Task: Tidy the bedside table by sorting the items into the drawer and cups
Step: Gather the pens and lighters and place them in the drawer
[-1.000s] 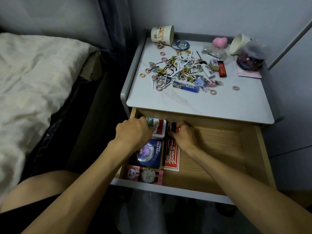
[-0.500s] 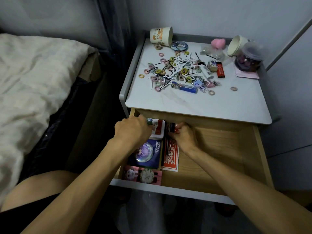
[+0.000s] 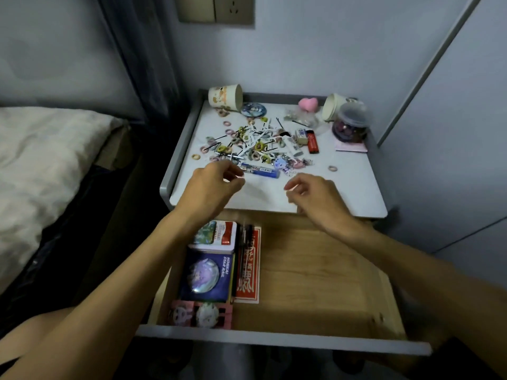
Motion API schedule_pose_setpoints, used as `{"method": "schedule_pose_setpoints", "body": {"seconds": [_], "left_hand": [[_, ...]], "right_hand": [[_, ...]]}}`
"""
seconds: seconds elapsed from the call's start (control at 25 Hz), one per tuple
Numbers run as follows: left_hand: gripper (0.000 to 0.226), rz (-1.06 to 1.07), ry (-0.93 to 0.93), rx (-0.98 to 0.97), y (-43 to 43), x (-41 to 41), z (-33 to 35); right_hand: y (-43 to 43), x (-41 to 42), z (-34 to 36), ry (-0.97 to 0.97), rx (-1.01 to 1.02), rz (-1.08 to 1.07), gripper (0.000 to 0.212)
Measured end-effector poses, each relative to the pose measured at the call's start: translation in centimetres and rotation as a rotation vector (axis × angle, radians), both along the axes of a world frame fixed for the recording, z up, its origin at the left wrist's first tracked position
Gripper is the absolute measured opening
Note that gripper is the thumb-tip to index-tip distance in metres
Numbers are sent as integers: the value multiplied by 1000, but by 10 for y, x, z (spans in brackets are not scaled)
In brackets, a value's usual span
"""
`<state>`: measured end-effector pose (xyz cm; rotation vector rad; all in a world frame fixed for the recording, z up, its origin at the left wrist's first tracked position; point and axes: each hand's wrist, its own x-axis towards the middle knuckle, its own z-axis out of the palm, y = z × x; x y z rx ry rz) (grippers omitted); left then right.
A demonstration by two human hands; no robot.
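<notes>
— Since the drawer (image 3: 274, 340) stands pulled out nearest us, what lies in it?

— Along its left side, front to back: a pink card (image 3: 200, 314) with two cartoon figures, a dark blue box (image 3: 205, 275), a printed tin (image 3: 216, 237). Just right of them is a red pack (image 3: 248, 281), with a black pen (image 3: 245, 242) lying on it.

— And the hands?

— Both hover over the front edge of the bench (image 3: 343, 193). The left grip (image 3: 216, 185) is loosely curled and holds nothing, its fingertips just beside the blue lighter (image 3: 260, 171). Touching or not, I cannot tell. The right grip (image 3: 315, 198) is released and relaxed.

— Farther back?

— A heap of hair ties and pins (image 3: 247, 141) lies mid-bench, with a white lighter (image 3: 293, 146) and a red lighter (image 3: 312, 141) to its right. At the rear two cups lie tipped on their sides, the left cup (image 3: 226, 97) and the right cup (image 3: 336, 106). A lidded jar (image 3: 351, 124) stands just beside the right one.
</notes>
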<state>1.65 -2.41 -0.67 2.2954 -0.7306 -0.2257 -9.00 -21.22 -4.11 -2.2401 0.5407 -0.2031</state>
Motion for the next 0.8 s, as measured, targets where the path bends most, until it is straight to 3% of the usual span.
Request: {"method": "schedule_pose_setpoints", "body": {"seconds": [0.24, 0.44, 0.64, 0.8], "left_hand": [[28, -175, -331, 260, -56, 49, -24], [25, -278, -501, 378, -72, 76, -48], [17, -286, -414, 346, -74, 85, -54], [9, -169, -260, 150, -62, 65, -35]], "right_hand": [[-97, 85, 7, 152, -443, -131, 33], [-117, 119, -7, 264, -466, -208, 41], [-119, 127, -5, 281, -361, -242, 43], [-110, 120, 7, 184, -398, -220, 29]]}}
